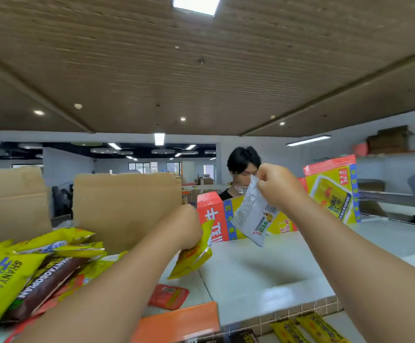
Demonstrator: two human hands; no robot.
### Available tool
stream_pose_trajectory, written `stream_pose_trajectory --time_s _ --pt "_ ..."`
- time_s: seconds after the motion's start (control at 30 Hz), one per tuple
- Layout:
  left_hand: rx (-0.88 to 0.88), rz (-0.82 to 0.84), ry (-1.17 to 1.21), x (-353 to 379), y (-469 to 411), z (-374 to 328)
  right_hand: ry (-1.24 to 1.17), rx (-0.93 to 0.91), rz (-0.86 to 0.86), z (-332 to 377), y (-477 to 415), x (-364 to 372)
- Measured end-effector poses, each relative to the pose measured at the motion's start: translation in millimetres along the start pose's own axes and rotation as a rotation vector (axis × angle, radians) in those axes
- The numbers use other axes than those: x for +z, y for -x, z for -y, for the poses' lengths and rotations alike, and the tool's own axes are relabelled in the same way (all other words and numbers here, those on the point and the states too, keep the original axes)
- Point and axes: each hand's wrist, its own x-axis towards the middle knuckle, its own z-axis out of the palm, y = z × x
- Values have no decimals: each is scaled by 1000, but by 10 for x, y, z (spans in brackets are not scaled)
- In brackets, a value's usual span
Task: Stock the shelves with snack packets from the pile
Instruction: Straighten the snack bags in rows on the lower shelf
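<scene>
A white counter [263,263] runs beneath a ribbed brown ceiling [201,82] with recessed lights. Cardboard box flaps [124,204] and red-and-yellow cartons [332,191] stand along its far side, with another person [241,167] beyond. The pile of snack packets [16,273] lies at left. The left grip [185,226] is curled round a yellow packet [196,256] just above the counter. The right grip [275,184] pinches a white packet [251,216] by its top edge, so that it hangs in the air.

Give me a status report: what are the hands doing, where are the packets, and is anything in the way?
Left hand holds yellow packet. Right hand pinches white packet above white shelf top. Red-and-yellow carton stands just behind it.
</scene>
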Motion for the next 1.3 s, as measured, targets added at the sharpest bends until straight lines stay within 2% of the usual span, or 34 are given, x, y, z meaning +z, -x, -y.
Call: stream_pose_trajectory --time_s 0.07,0.17,0.2,0.33,0.47,0.63,0.7,0.8,0.9,1.07,1.3 --pt "-2 14 8 275 -146 -216 -29 -50 99 -262 7 63" --pt "2 72 18 596 -249 -440 -24 -94 571 -568 37 275" --pt "12 116 3 684 -265 -499 -5 -82 660 -662 34 351" --pt "-9 335 -56 977 -222 -661 23 -49 727 -927 -20 709" --pt "-120 278 170 1134 -211 -651 241 -114 922 -944 75 1177" --pt "-216 -8 26 1108 -278 -465 93 -196 919 -903 10 1310" --pt "-198 -67 -22 1103 -263 -454 111 -231 912 -900 -18 1340" --pt "-148 91 -145 1167 -231 -507 177 -267 940 -896 61 1444" --pt "-192 280 -178 1211 -243 -502 221 -316 946 -913 184 1451" --pt "-233 321 -197 1181 -232 -536 263 -271 904 -894 335 1303" --pt "-87 338 -248 1102 -182 -591 290 -229 896 -950 612 969"
